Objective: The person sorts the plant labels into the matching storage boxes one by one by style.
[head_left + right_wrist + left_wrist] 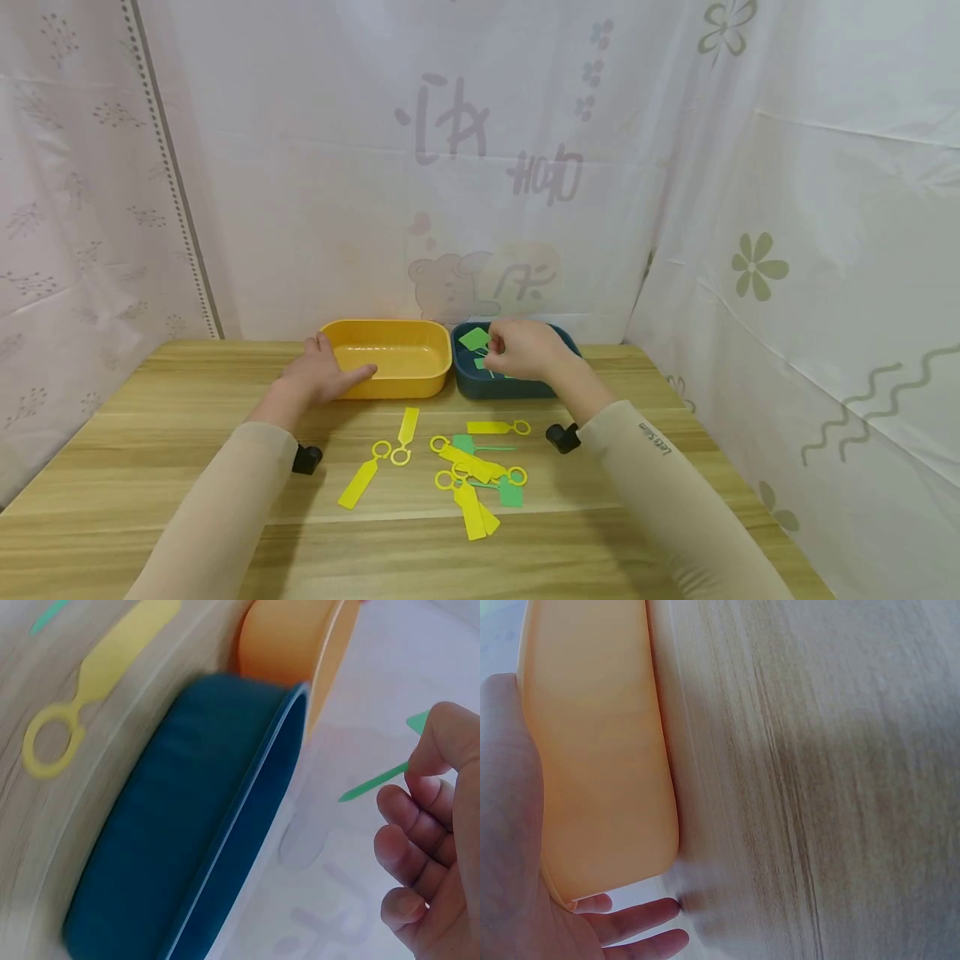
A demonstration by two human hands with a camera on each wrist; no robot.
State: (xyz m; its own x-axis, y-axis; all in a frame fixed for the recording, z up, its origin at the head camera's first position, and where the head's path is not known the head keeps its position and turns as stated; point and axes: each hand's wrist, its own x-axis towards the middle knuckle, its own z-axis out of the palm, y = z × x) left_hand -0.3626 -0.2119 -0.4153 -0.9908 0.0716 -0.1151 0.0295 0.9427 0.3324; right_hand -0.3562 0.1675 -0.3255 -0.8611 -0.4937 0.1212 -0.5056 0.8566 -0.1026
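A yellow plastic box (pixel 386 387) and a dark blue box (pixel 510 389) stand side by side. My left hand (pixel 317 373) rests on the yellow box's left front corner, the thumb lying over the front rim; in the left wrist view the fingers (pixel 634 921) extend loosely past its end. Above the blue box my right hand (pixel 525 348) pinches a green plant label (pixel 475 338) between thumb and index finger. Its thin stem points down past the other curled fingers in the right wrist view. More green labels (pixel 480 363) lie inside the blue box.
Several yellow ring-ended tags (pixel 360 485) lie scattered on the wooden table (pixel 187 467) in front of the boxes. Green labels (pixel 512 490) are mixed into the overlapping pile at the centre. A printed curtain (pixel 300 208) hangs behind the boxes and along the sides.
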